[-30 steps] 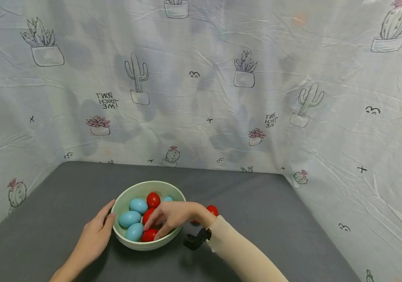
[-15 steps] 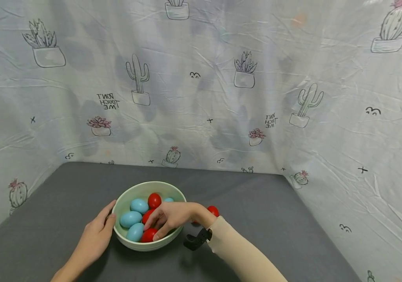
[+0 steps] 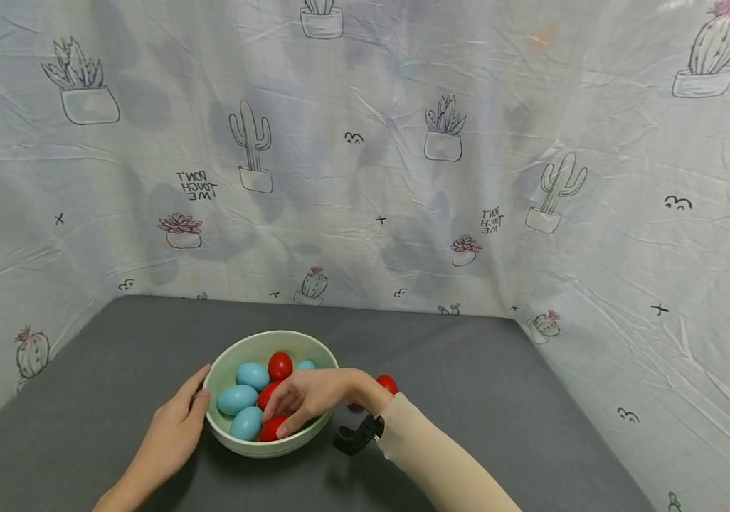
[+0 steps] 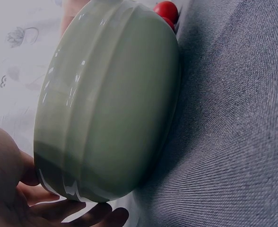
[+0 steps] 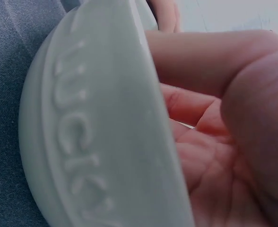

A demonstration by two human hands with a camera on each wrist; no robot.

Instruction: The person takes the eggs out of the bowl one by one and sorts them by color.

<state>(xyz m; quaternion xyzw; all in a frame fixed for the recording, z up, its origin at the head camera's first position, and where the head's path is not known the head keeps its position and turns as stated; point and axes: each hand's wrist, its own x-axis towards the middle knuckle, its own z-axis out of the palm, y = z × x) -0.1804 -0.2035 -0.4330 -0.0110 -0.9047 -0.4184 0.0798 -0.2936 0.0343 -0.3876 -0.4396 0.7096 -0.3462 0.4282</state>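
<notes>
A pale green bowl stands on the dark grey table, holding several light blue eggs and red eggs. My left hand grips the bowl's left side, with the thumb by the rim; in the left wrist view its fingers lie against the outer wall. Reaching over the right rim, my right hand has thumb and fingers around a red egg at the front of the bowl. The bowl wall, with raised letters, hides the fingertips and that egg in the right wrist view.
Outside the bowl, beyond my right wrist, a red egg lies on the table, with another partly hidden beside it. A pale cactus-print sheet walls the table at the back and sides. A black band circles my right wrist.
Both hands and the bowl stay almost where they were. The red egg at the front has turned or shifted very slightly under my right thumb.
</notes>
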